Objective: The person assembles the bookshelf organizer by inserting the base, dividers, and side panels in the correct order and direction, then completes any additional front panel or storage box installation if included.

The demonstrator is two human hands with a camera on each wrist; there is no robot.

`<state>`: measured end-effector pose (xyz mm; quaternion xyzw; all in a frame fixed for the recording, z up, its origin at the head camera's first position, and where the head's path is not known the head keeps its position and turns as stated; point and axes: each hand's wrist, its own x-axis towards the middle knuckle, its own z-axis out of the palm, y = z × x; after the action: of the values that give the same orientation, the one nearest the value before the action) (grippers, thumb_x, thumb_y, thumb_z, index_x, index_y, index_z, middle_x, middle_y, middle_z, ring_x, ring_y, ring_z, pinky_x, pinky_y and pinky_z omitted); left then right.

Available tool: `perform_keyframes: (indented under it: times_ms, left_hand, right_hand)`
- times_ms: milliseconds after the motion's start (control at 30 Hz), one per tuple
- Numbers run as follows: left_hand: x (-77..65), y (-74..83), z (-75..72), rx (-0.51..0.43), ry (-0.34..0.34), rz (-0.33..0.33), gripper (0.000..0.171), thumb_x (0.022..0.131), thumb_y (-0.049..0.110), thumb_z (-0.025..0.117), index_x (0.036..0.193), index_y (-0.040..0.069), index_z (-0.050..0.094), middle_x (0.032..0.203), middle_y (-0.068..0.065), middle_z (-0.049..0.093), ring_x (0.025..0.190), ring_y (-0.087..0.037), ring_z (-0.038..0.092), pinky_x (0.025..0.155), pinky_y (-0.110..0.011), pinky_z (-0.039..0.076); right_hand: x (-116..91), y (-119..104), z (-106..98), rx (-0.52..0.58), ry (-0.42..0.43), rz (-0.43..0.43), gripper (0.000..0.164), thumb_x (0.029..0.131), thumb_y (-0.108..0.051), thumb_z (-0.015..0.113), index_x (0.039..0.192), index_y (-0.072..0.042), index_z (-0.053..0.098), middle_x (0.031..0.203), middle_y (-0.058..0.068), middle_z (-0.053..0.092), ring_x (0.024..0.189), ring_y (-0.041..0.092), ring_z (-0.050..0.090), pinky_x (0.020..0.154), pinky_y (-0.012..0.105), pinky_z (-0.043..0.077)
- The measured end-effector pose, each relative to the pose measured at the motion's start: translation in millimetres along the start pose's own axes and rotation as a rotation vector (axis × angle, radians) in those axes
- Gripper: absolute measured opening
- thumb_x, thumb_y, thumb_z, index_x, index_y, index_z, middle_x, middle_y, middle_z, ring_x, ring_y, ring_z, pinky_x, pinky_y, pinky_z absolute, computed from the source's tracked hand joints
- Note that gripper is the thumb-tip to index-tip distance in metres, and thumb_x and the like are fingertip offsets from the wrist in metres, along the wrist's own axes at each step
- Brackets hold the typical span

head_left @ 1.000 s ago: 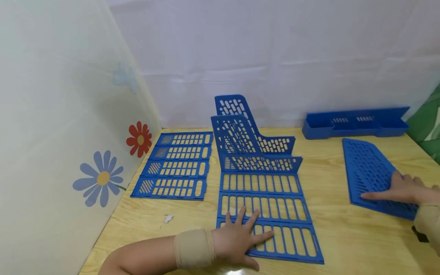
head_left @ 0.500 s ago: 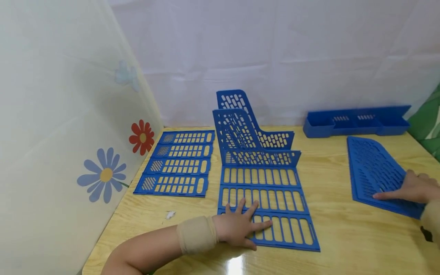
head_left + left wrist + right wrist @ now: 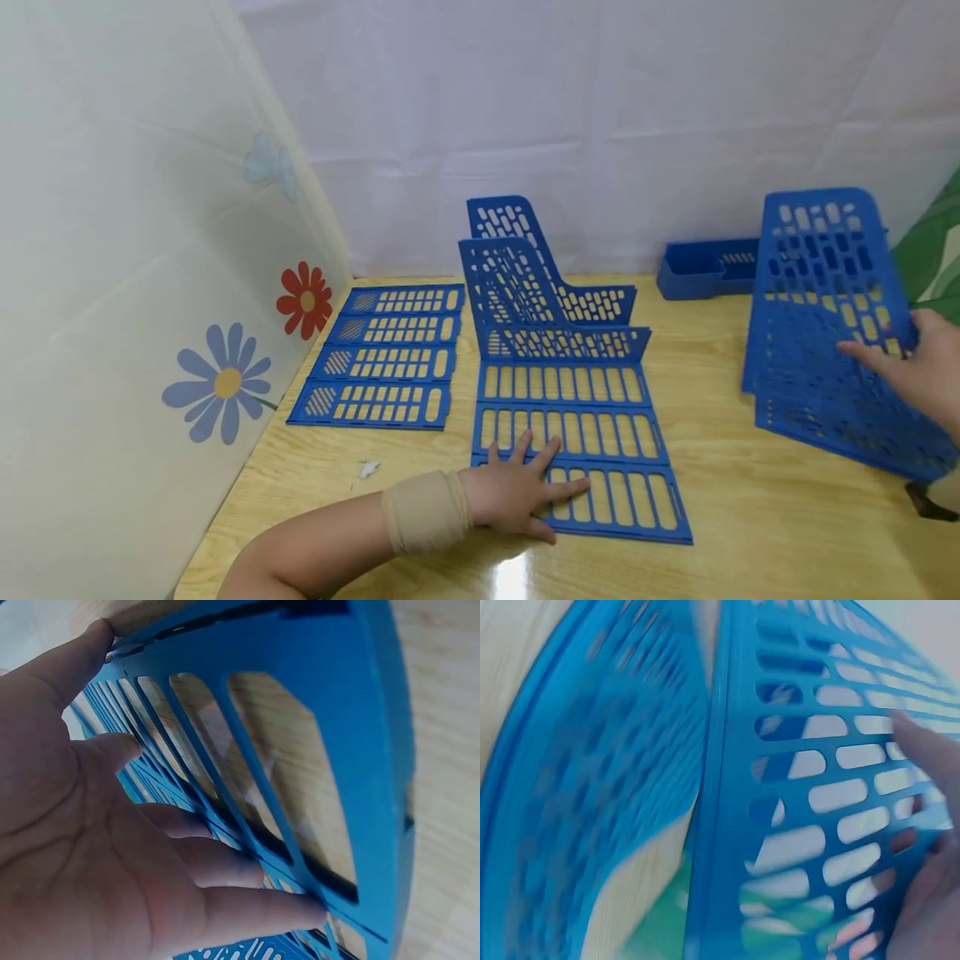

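Observation:
My left hand (image 3: 517, 496) rests with spread fingers on the near end of a blue slotted panel (image 3: 573, 410) lying flat. In the left wrist view, its fingers stretch over the slots. Two blue perforated magazine file side panels, a front one (image 3: 517, 287) and a rear one (image 3: 543, 242), stand upright at that panel's far end. At the right, my right hand (image 3: 926, 367) grips another perforated side panel (image 3: 821, 275), raised and tilted up, thumb on its face. Beneath it lies a similar side panel (image 3: 855, 429), also seen blurred in the right wrist view.
Several blue slotted strips (image 3: 378, 385) lie side by side at the left. A blue compartment tray (image 3: 690, 285) stands at the back right, partly hidden by the raised panel. A white scrap (image 3: 368, 469) lies on the wooden table (image 3: 720, 500). Cloth walls enclose the back and left.
My right hand has lifted a side panel from the flat stack and swung it upright, so it now covers part of the tray. My left hand stays on the slotted panel.

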<state>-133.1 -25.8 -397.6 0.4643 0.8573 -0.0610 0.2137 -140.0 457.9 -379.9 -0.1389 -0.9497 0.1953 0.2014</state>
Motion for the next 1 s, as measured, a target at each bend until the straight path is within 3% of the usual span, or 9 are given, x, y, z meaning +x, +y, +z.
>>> perform_keyframes:
  times_ms: [67, 133, 200, 300, 467, 833, 1000]
  left_hand:
    - [-0.4, -0.6, -0.3, -0.006, -0.006, 0.0, 0.077, 0.085, 0.064, 0.051, 0.148, 0.05, 0.01, 0.159, -0.008, -0.001, 0.139, -0.045, 0.007, 0.098, -0.068, 0.028]
    - [-0.5, -1.1, -0.6, -0.011, -0.012, 0.002, 0.076, 0.085, 0.064, 0.051, 0.148, 0.05, 0.01, 0.159, -0.008, -0.001, 0.14, -0.044, 0.007, 0.098, -0.068, 0.028]
    - [-0.5, -1.5, -1.0, -0.013, -0.015, 0.003, 0.076, 0.086, 0.064, 0.051, 0.148, 0.049, 0.01, 0.159, -0.007, -0.001, 0.14, -0.044, 0.006, 0.099, -0.068, 0.028]
    - [-0.2, -1.7, -1.6, -0.003, -0.011, 0.003, 0.077, 0.085, 0.064, 0.052, 0.148, 0.049, 0.01, 0.159, -0.007, 0.0, 0.14, -0.044, 0.007, 0.098, -0.068, 0.029]
    - [0.5, -1.9, -2.5, 0.012, 0.021, 0.017, 0.079, 0.083, 0.062, 0.056, 0.149, 0.047, 0.014, 0.158, -0.009, 0.007, 0.138, -0.047, 0.013, 0.096, -0.067, 0.033]
    - [7.5, -8.0, -4.2, 0.076, 0.15, 0.092, 0.093, 0.07, 0.063, 0.071, 0.149, 0.034, 0.031, 0.149, -0.014, 0.034, 0.127, -0.048, 0.037, 0.09, -0.05, 0.048]
    - [11.7, -10.4, -8.0, 0.129, 0.166, 0.148, 0.098, 0.068, 0.063, 0.073, 0.149, 0.03, 0.031, 0.144, -0.018, 0.04, 0.122, -0.047, 0.045, 0.098, -0.046, 0.043]
  right_hand:
    - [-7, -22, 0, 0.054, 0.031, -0.056, 0.054, 0.091, -0.05, 0.056, 0.091, 0.0, 0.037, 0.065, 0.012, 0.039, 0.046, 0.019, 0.032, 0.047, 0.038, 0.03]
    - [-17, -51, 0, 0.097, 0.027, -0.12, 0.038, 0.092, -0.031, 0.063, 0.086, -0.003, 0.039, 0.062, 0.01, 0.038, 0.048, 0.02, 0.032, 0.059, 0.041, 0.028]
    - [-26, -73, 3, 0.116, 0.025, -0.203, 0.033, 0.09, -0.024, 0.068, 0.083, -0.003, 0.043, 0.061, 0.009, 0.04, 0.052, 0.021, 0.033, 0.069, 0.047, 0.022]
    - [-32, -89, 13, 0.082, 0.033, -0.327, 0.033, 0.084, -0.02, 0.074, 0.078, -0.006, 0.045, 0.061, 0.004, 0.041, 0.058, 0.02, 0.034, 0.07, 0.048, 0.014]
    - [-31, -87, 27, 0.051, 0.015, -0.418, 0.034, 0.078, -0.02, 0.079, 0.076, -0.009, 0.047, 0.063, 0.001, 0.041, 0.061, 0.019, 0.035, 0.068, 0.049, 0.015]
    - [-33, -75, 40, 0.156, 0.036, -0.415, 0.035, 0.077, -0.012, 0.079, 0.073, -0.01, 0.045, 0.062, 0.002, 0.04, 0.061, 0.013, 0.031, 0.069, 0.044, 0.01]
    - [-32, -80, 50, 0.182, 0.041, -0.474, 0.036, 0.074, -0.007, 0.081, 0.071, -0.012, 0.045, 0.064, -0.002, 0.043, 0.064, 0.014, 0.032, 0.069, 0.041, 0.01]
